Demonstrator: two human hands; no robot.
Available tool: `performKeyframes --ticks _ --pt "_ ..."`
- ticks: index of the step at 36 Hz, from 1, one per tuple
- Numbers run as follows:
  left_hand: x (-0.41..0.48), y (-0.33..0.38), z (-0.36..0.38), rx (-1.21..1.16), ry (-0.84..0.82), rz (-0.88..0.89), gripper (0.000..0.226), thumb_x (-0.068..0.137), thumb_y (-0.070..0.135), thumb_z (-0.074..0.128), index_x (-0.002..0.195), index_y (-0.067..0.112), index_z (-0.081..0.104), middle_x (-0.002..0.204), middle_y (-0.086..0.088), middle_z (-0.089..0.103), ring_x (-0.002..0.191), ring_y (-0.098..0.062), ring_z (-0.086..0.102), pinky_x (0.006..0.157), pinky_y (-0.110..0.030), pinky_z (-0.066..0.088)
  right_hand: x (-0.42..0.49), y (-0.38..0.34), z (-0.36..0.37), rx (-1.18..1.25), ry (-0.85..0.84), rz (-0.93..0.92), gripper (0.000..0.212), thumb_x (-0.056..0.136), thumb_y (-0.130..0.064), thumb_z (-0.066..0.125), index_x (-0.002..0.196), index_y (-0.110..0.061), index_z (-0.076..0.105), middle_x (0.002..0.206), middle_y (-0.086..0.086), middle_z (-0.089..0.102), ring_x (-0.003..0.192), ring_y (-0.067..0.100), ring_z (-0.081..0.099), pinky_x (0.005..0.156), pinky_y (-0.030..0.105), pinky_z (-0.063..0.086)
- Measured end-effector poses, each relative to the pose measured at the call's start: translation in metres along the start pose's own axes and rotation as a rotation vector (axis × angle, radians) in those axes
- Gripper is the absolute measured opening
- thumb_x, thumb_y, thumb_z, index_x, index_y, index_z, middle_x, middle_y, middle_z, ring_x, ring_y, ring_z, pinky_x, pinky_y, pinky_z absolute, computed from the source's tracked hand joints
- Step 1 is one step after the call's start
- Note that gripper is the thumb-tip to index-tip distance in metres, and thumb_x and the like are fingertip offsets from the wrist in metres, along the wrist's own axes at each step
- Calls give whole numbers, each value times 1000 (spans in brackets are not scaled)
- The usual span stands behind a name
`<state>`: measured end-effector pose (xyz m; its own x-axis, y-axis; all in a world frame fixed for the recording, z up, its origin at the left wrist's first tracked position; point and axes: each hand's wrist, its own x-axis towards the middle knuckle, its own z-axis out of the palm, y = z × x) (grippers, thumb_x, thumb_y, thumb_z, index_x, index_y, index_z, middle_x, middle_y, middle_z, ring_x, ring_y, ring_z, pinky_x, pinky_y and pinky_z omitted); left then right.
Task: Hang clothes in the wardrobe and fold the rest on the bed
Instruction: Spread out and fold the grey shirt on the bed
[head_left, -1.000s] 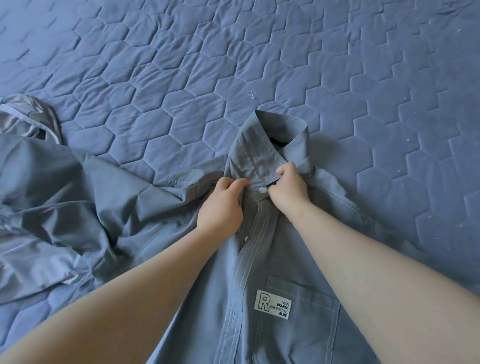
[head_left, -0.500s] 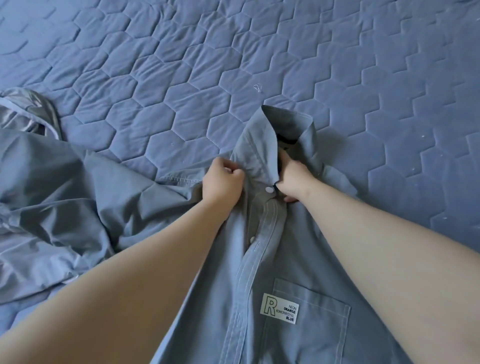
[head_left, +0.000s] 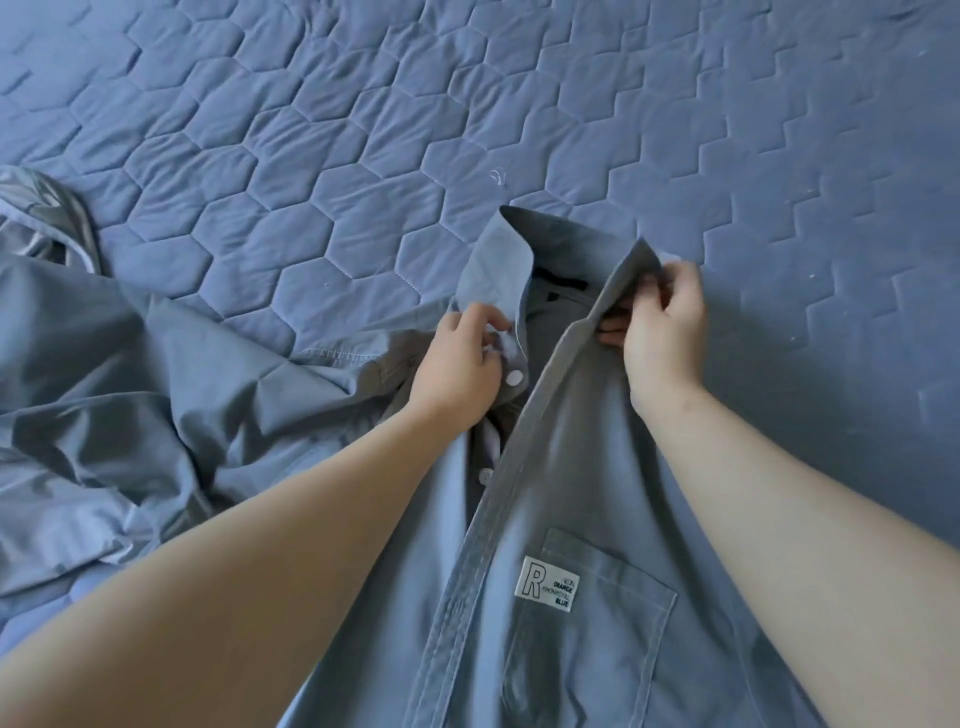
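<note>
Pinching the shirt (head_left: 571, 467) on both sides of its open collar (head_left: 498, 260): left hand (head_left: 462, 364) curled on the button edge just above the top button (head_left: 514, 378), right hand (head_left: 665, 332) gripping the opposite collar flap, hands apart. Spread front-up on the bed (head_left: 363, 130), pocket label (head_left: 545, 584) below the collar. Far left of the collar, shiny grey cloth (head_left: 49, 223).
</note>
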<state>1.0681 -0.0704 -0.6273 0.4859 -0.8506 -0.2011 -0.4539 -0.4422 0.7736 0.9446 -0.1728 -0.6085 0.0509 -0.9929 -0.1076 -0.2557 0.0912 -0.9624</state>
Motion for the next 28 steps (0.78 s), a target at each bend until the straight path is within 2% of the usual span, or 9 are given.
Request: performKeyframes --ticks 3,6,9,12,15,17,22,24,28 --pt "2 4 3 80 -25 23 32 88 6 43 116 21 49 103 -2 46 97 -18 46 77 -30 40 -2 -4 -6 177 70 74 27 101 -14 35 76 -24 40 71 -3 51 51 14 54 46 26 48" --pt "11 9 8 98 -132 15 44 93 12 42 134 29 42 122 -6 48 104 -18 50 87 -31 43 -5 -4 -9 260 113 108 28 98 -10 35 76 -26 41 78 -2 51 72 19 51 57 28 47" --pt "15 17 13 -197 -220 -104 46 99 18 39 144 26 31 134 -5 43 95 -15 54 81 -23 44 -6 -3 -3 62 107 -22 22 94 -14 44 76 -26 45 73 -8 52 78 21 54 75 39 49" --pt "11 19 10 -492 -77 -202 37 98 30 43 134 22 43 127 -10 53 111 -24 54 99 -31 42 -9 -6 12 -173 -51 -77 19 91 -15 48 78 -29 50 71 -7 58 76 28 64 76 44 54" --pt "1 17 -4 -714 52 -344 18 99 34 41 110 21 47 97 -3 60 87 -16 58 74 -26 44 -15 -7 24 -382 -300 1 42 91 -10 46 129 -26 45 108 5 65 100 27 60 90 40 47" --pt "-7 6 -8 -642 5 -381 19 97 35 45 108 19 47 94 -1 59 80 -13 58 68 -26 44 -20 -4 26 -471 -420 48 59 92 -9 45 145 -26 26 126 9 54 111 28 53 95 37 43" --pt "-30 -11 -5 -394 -111 -337 26 89 25 62 110 14 55 85 2 61 67 -9 56 55 -13 46 -26 -3 23 -868 -282 -371 47 90 -8 44 135 -22 47 135 6 44 122 30 41 96 34 31" --pt "-35 -13 -5 -311 -165 -306 24 87 25 65 108 15 58 87 1 61 67 -11 55 57 -16 45 -18 -8 29 -977 -320 -476 47 94 -16 42 140 -22 40 145 0 37 130 27 33 101 36 27" --pt "-39 -21 -6 -78 -258 -268 19 85 25 66 102 17 61 75 7 55 70 -13 52 59 -19 40 6 -16 45 -1158 -493 -266 50 100 -36 30 146 -18 22 150 6 34 140 27 20 109 42 16"
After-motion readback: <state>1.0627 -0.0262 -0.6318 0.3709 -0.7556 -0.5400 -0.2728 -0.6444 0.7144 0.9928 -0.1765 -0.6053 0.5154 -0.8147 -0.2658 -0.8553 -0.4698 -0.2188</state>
